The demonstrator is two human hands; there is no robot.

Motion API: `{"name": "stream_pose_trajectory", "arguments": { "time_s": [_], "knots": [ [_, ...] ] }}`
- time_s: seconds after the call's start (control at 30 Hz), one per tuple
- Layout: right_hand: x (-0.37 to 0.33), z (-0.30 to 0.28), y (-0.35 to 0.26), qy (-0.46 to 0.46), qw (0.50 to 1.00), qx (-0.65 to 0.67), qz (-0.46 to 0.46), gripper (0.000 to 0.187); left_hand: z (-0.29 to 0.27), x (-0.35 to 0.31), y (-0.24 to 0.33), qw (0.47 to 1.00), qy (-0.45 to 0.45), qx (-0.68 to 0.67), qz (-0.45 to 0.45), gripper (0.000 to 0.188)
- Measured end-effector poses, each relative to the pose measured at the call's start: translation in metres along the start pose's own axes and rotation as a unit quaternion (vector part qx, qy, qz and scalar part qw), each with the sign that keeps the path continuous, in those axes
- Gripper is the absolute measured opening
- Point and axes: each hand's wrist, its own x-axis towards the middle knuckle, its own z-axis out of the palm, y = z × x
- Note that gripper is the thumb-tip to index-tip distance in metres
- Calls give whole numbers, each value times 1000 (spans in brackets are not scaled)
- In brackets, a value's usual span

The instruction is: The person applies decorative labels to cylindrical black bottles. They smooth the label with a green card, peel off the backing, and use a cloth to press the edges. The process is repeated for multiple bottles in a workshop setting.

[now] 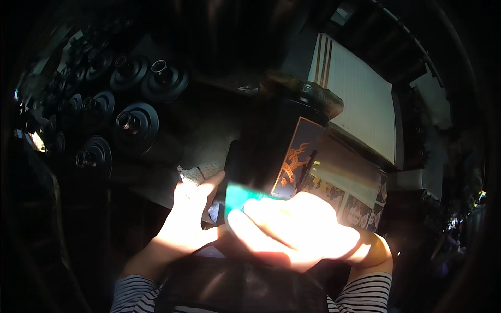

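In front of me is a large dark, bottle-like container (255, 151), with a dark label (296, 159) bearing an orange figure and border. Its lower part shows bright green (239, 195) where strong light falls. My right hand (295, 224) is over that green area, fingers bent and pressed together; glare hides whether something small is between them. My left hand (182, 219) is at the container's left side, thumb and forefinger apart. A grey-white knitted piece (199, 173) shows by its fingertips; whether it is a glove or a cloth I cannot tell.
Several dark round discs (136, 125) with clear, ring-like tops stand at the left. Beyond the container, a pale ribbed panel (360, 94) with brown stripes lies at the right, above a sheet with pictures (357, 201). Deep shadow hides most surroundings.
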Motion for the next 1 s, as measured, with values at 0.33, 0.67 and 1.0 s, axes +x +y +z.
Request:
{"name": "stream_pose_trajectory", "arguments": {
  "time_s": [0.33,0.67,1.0],
  "knots": [
    [-73,-76,110,189,777,217,560,23,-2,50,41,996,-56,-59,31,112],
    [-116,-45,203,-118,929,-130,327,32,-8,114,65,960,231,-156,26,37],
    [-148,-59,208,-2,949,-125,289,33,15,143,126,966,245,-28,74,24]
  ]
}}
